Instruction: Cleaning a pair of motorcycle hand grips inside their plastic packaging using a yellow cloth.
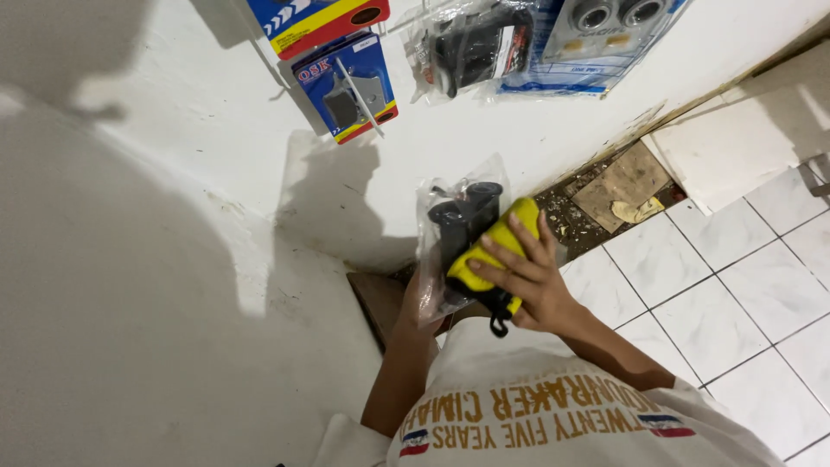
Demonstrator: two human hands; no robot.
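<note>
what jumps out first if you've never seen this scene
The bright yellow and black part in a clear plastic bag, at centre frame, draws the eye first: the right hand lies over its yellow face while the left hand supports the bag from behind. Above it, packaged parts hang on the white wall, and to the right a broken floor tile exposes dirt and rubble.

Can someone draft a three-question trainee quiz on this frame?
1. True or false: the right hand rests on the yellow part.
2. What wraps the black parts? A) clear bag B) cardboard box C) cloth
3. Where do the packs hang?

Key: 1. true. 2. A, the clear bag, left hand under it. 3. On the white wall.
</note>
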